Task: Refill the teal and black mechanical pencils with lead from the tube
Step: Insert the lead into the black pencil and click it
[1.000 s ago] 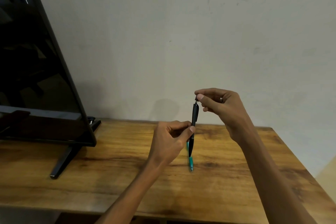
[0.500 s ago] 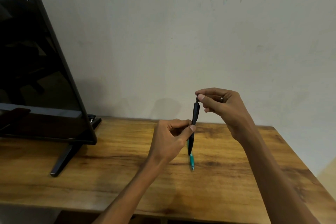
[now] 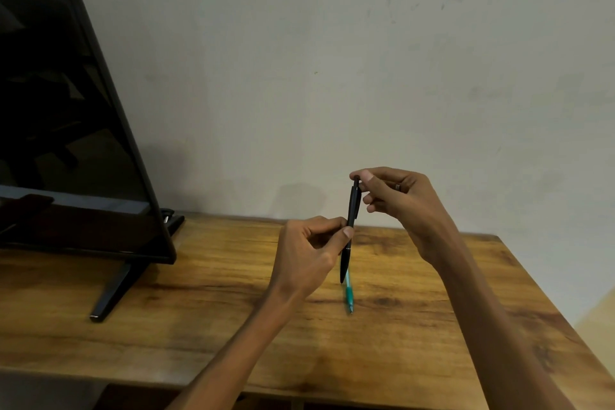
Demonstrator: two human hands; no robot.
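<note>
While left hand (image 3: 311, 251) grips black pencil (image 3: 350, 233) | right hand (image 3: 397, 200) pinches top (upright)

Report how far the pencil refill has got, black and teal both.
Done: nothing can be confirmed from this view. In hand: the left hand holds the black pencil upright by its barrel, while the right hand pinches its top end; whether lead has gone in can't be told. Left: the teal pencil lies untouched on the table. No lead tube is visible.
</note>
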